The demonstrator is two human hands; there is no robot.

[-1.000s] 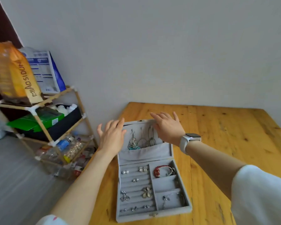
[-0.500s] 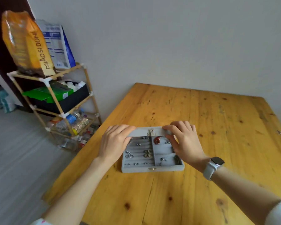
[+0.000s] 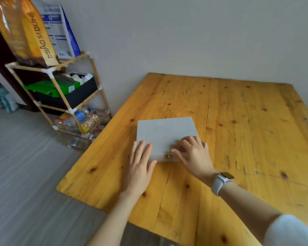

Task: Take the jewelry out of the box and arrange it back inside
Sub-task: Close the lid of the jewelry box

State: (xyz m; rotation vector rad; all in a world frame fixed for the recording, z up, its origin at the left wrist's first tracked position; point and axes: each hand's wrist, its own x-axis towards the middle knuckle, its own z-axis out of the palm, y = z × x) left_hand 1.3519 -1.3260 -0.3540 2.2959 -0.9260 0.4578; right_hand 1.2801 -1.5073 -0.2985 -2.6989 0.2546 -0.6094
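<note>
Box shut, both hands resting on the lid

The left hand point(image 3: 140, 163) lies flat with straight fingers on the near left corner of the gray box point(image 3: 164, 134) on the wooden table point(image 3: 247, 130) — the right hand point(image 3: 194, 153) lies loosely on the near right corner, holding nothing, by the gold clasp point(image 3: 168, 156). The jewelry is hidden inside, so putting away looks done — next may be fastening the clasp.

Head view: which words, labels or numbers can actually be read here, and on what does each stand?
"MIAOSIDUN": up the side of the orange bag on top of the rack.
White-and-blue bag: printed text, too blurred to read.
Green box: small white label, too small to read.
Jewelry box and watch: no text visible.
</note>
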